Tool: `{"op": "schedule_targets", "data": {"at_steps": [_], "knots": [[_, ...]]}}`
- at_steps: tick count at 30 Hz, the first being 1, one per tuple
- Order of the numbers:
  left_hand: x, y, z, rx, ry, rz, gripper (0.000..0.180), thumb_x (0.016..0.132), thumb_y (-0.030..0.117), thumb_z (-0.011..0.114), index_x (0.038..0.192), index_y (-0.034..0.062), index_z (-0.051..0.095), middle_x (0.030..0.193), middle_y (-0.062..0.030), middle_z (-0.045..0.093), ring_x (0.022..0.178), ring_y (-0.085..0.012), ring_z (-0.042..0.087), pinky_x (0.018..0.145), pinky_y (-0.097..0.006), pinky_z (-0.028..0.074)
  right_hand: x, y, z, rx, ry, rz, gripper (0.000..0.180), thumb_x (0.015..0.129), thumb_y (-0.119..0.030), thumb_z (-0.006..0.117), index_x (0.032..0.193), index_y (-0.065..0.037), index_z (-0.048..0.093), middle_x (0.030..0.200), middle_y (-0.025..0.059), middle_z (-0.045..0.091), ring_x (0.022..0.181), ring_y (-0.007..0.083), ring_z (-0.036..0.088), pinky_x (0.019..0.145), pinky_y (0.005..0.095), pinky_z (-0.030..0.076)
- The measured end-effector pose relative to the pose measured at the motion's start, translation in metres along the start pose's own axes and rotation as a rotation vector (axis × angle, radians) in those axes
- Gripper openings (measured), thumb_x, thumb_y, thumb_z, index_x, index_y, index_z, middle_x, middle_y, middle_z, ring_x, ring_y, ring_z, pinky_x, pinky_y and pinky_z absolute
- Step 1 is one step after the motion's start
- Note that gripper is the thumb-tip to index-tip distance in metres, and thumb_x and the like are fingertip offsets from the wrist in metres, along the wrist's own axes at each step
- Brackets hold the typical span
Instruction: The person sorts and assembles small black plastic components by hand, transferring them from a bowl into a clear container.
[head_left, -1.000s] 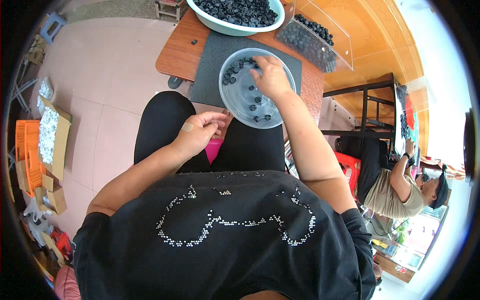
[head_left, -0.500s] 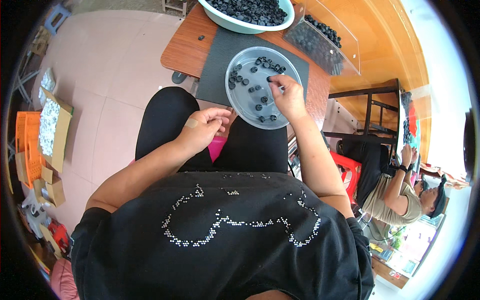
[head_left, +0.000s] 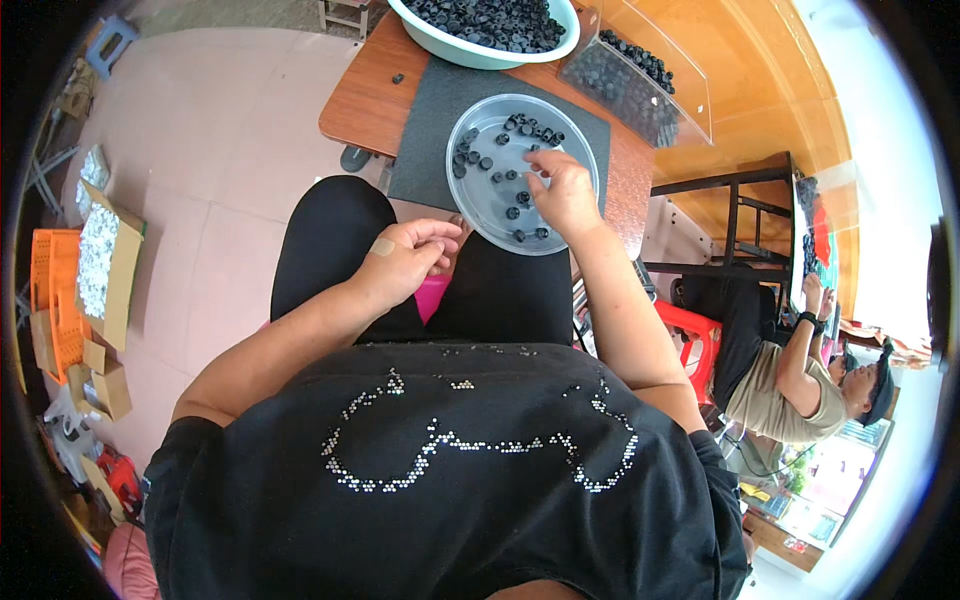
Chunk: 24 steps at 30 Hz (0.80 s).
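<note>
A shallow, round, clear plastic tray [head_left: 480,215] overhangs the near table edge above my lap, with several small black caps [head_left: 486,163] scattered inside. Over its right side, my right hand [head_left: 566,198] reaches in with index finger and thumb apart. One black cap lies just beyond the index fingertip, and I see nothing held between the fingers. My left hand [head_left: 405,255], with a beige plaster on its back, hovers above my lap left of the tray. Its fingers are loosely bent and apart; the palm is partly hidden.
A pale green basin [head_left: 480,58] heaped with black caps stands at the table's far side. Beside it is a clear box [head_left: 625,85] of more caps. A dark mat [head_left: 425,130] lies under the tray. To the right, a person [head_left: 800,385] sits working at another table.
My right hand has let go of a black cap in the tray, and its fingers have parted and drawn slightly left. My left hand has hardly moved.
</note>
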<state>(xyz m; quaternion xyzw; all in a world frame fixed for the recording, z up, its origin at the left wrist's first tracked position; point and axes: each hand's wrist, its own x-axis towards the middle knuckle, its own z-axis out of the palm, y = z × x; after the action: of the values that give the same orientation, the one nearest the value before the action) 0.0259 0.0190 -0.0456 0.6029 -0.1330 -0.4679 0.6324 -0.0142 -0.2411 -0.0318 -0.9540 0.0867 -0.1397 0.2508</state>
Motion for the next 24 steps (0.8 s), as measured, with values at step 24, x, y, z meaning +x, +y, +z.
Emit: {"op": "schedule_targets", "data": {"at_steps": [24], "knots": [[0.006,-0.010,-0.006,-0.742,-0.270,-0.202,0.026,0.095,0.016,0.052,0.113,-0.0018,0.058,0.099,-0.0061,0.064,0.088,-0.0118,0.060,0.077,-0.023,0.049,-0.051,-0.089,0.004,0.481,-0.290,-0.051,0.023,0.074,-0.003,0.072,0.096,-0.004,0.068,0.077,0.0087,0.061,0.068,0.0174,0.059,0.059,0.0276,0.047]]}}
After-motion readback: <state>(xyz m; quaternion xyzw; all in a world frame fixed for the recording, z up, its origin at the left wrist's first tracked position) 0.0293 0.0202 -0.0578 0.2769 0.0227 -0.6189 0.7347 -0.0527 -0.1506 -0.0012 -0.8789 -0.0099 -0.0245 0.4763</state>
